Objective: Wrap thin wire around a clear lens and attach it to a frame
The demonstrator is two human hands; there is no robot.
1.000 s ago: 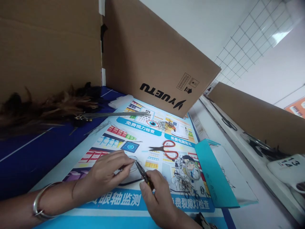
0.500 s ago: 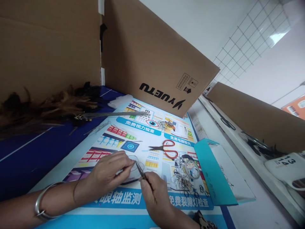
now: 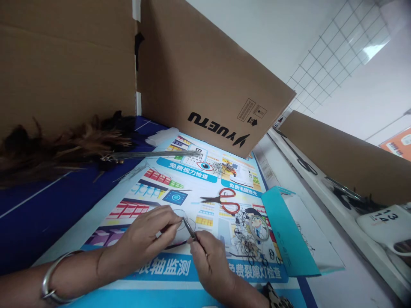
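The left hand (image 3: 149, 229) has its thumb and fingertips pinched together on what looks like a thin wire (image 3: 195, 223), though the gripped end is covered by the fingers and too fine to make out. A faint loop of that wire seems to curve out beside the pliers (image 3: 189, 229), over the printed poster (image 3: 173, 267), whose pale drawing makes its full outline hard to follow. The right hand (image 3: 212, 265) is closed around the pliers, hiding most of their handles; their tip points up to the left fingertips, and whether it clamps the wire cannot be told. A bracelet (image 3: 48, 280) circles the left wrist, that forearm cut off by the picture's edge; a patterned sleeve (image 3: 278, 297) is cropped below the right wrist. Red-handled scissors (image 3: 229, 201) lie beyond the hands, their dark blades parted. To the right, a tangle of small metal pieces (image 3: 247, 241) merges into a mass where single pieces blur, with a ring-shaped coil (image 3: 259, 229) at its edge. Beside it stands an open turquoise box (image 3: 289, 239), its contents indistinct. At far left, dark, shadowed feathers (image 3: 67, 141) partly hide the ends of a wire bundle (image 3: 154, 154).
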